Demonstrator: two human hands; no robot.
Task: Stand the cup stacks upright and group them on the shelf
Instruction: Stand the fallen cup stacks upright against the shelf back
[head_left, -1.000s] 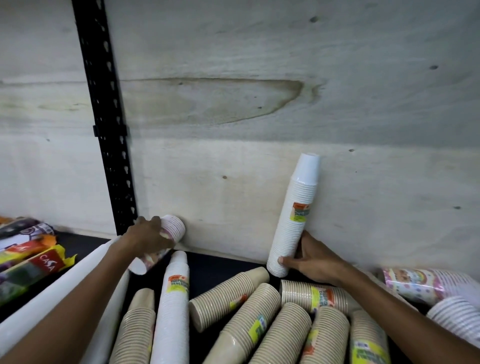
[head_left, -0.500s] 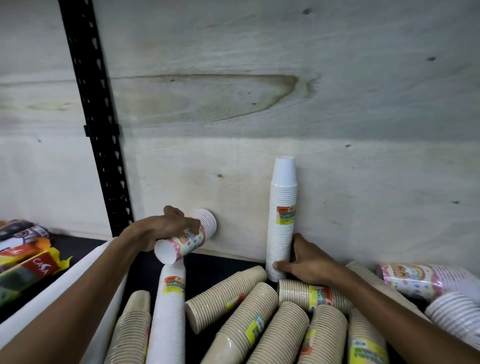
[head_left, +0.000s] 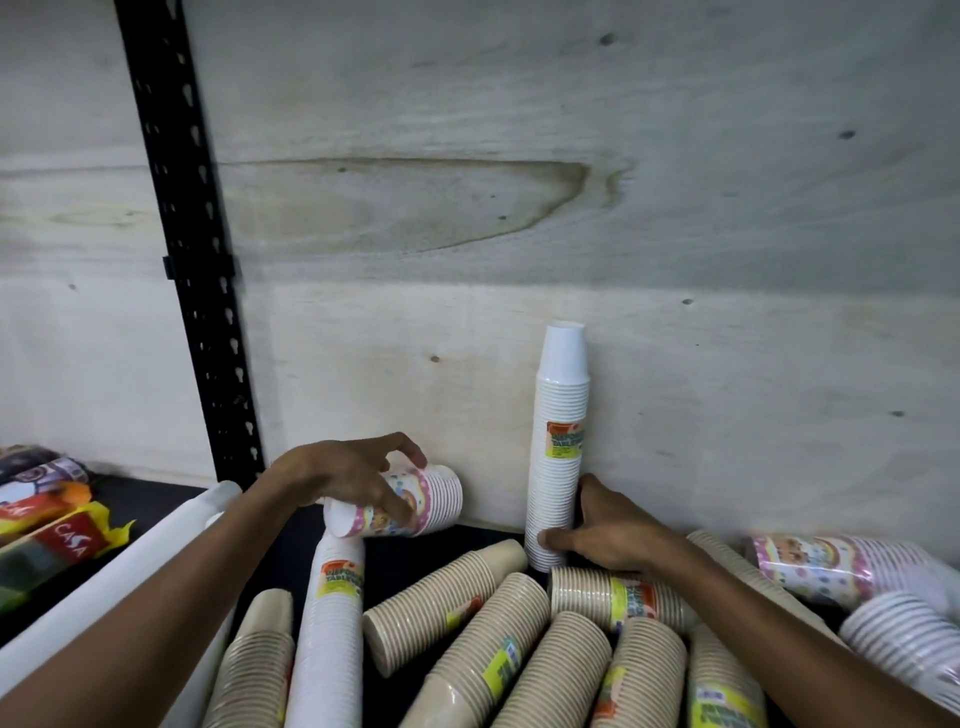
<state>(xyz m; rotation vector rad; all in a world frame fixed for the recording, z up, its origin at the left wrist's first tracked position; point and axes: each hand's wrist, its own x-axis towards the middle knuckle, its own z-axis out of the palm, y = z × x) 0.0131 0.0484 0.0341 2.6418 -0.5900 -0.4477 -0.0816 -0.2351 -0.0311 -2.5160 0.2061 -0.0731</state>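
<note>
Steadying the tall white cup stack (head_left: 561, 441) at its base, your right hand (head_left: 605, 530) had its fingers curled round the lowest cups while the stack stood upright against the plywood back wall (head_left: 727, 364), at about 1 o'clock from the view's centre. Your left hand (head_left: 343, 478) gripped a short patterned cup stack (head_left: 410, 501) from above, at about 8 o'clock; that stack lay on its side, its rim end toward the wall, not yet stood up. By my reading you were barely started: one stack was upright and nothing was grouped. Left lying on the shelf (head_left: 415, 566) from 5 to 7 o'clock were many tan cup stacks (head_left: 441, 597), a long white stack (head_left: 332, 623), and another patterned stack (head_left: 831, 566) at 4 o'clock.
</note>
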